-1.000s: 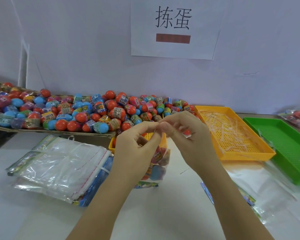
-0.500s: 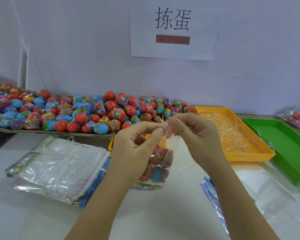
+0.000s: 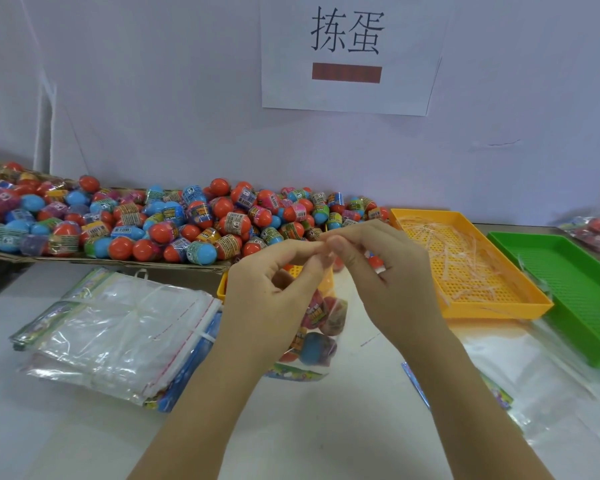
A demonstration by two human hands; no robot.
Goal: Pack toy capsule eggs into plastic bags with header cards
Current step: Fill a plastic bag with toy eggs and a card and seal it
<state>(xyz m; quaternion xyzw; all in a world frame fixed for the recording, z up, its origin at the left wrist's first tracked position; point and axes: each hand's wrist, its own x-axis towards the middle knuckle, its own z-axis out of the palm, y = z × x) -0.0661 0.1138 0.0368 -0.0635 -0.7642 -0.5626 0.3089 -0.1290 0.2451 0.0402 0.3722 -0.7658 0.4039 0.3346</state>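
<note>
Capsule-egg bag (image 3: 321, 327) hangs at centre frame, held up by its mouth. Several eggs show through the film, and the printed header card (image 3: 291, 372) is at its lower end, near the white table. Whether it touches the table, cannot tell.

Left hand (image 3: 271, 292) pinches the bag's top edge between thumb and forefinger. Right hand (image 3: 388, 282) pinches the same edge, its other fingers curled.

Change: half a second ago the two pinches stood slightly apart along the mouth. Now they have closed up and the thumb tips touch. The bag has barely shifted.

Reading: this is work on the closure, probably freeing or pressing the seal strip. The strip itself is too small to make out. The bag is filled but not yet confirmed shut.

Around it:
- The loose egg pile (image 3: 201, 223) runs across the left and centre of the frame.
- A stack of empty bags (image 3: 118, 334) lies at lower left.
- An orange tray (image 3: 499, 310) at right holds thin clear strips (image 3: 440, 244).
- A green tray (image 3: 575, 289) sits at far right.
</note>
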